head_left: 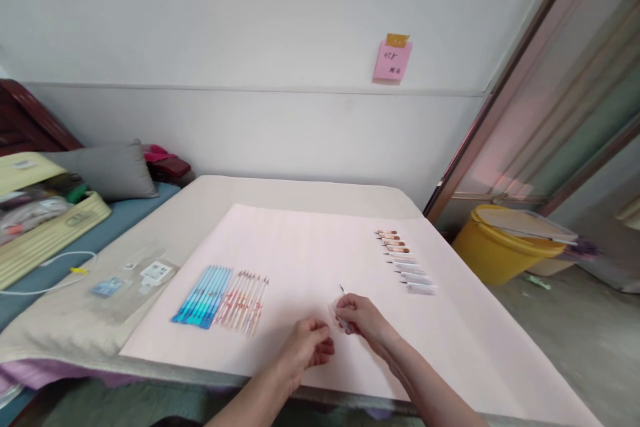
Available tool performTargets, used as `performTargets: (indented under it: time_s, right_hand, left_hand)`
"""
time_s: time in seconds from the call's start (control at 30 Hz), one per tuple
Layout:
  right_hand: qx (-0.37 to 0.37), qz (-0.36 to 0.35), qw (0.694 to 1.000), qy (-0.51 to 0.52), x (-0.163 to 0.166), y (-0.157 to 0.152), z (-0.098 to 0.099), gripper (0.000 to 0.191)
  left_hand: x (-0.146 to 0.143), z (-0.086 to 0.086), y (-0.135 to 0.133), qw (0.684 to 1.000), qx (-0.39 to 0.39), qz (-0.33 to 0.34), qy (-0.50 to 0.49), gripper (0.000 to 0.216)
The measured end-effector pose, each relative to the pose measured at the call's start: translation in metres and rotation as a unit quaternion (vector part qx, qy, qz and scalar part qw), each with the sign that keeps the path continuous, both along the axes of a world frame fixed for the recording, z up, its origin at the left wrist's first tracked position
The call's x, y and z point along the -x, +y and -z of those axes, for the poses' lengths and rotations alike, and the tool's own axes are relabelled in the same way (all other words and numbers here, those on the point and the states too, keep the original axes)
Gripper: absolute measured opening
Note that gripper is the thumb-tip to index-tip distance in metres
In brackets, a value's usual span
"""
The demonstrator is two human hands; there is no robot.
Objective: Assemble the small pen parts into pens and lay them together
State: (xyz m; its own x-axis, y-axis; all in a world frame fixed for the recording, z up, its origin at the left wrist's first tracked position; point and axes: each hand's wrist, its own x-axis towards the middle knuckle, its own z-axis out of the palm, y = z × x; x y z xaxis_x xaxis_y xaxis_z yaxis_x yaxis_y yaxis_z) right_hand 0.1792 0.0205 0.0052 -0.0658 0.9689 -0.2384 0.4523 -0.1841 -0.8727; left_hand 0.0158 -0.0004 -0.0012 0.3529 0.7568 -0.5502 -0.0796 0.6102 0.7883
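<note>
My right hand [361, 317] is closed round a thin pen refill [343, 291] whose dark tip sticks up above the fingers. My left hand [309, 343] is curled beside it, fingers pinched together near a small clear piece I cannot make out. Both hands rest over the pale pink sheet [300, 240] on the table. A row of blue pens [204, 295] and a row of clear red-marked refills [243, 293] lie to the left. A column of pen caps [405, 260], brown ones above and clear ones below, lies to the right.
Clear plastic packets with labels [135, 277] lie on the beige cloth at the left. A yellow case [40, 220], a white cable and a grey pillow [107, 170] are on the bed beyond. A yellow bucket [500, 243] stands on the floor at right. A pink note [393, 60] hangs on the wall.
</note>
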Motion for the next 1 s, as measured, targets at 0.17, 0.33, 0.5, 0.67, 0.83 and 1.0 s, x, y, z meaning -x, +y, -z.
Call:
performTargets:
  time_s: [0.17,0.33,0.5,0.67,0.83,1.0]
  right_hand:
    - [-0.028,0.003,1.000,0.002,0.026,-0.013,0.000,0.005]
    - [-0.094,0.014,0.994,-0.059,0.041,-0.025,-0.001,0.006]
    - [-0.151,-0.072,0.968,-0.188,0.041,-0.029,-0.006,0.010]
    - [-0.153,-0.059,0.904,-0.394,0.012,-0.014,-0.012,0.020]
    - [-0.083,-0.021,0.882,-0.463,-0.018,0.002,0.007,0.020]
    - [-0.049,-0.033,0.880,-0.472,-0.017,0.010,0.025,0.024]
  left_hand:
    - [0.000,-0.003,0.001,0.992,0.067,-0.060,-0.087,0.024]
    - [-0.002,0.006,0.001,0.982,0.118,-0.101,-0.107,0.014]
    - [-0.002,0.008,0.003,0.969,0.140,-0.163,-0.118,0.004]
    - [0.008,-0.001,0.016,0.966,0.113,-0.199,-0.122,0.010]
    - [0.021,-0.008,0.026,0.957,0.095,-0.223,-0.156,0.008]
    - [0.025,-0.011,0.027,0.951,0.085,-0.241,-0.172,0.006]
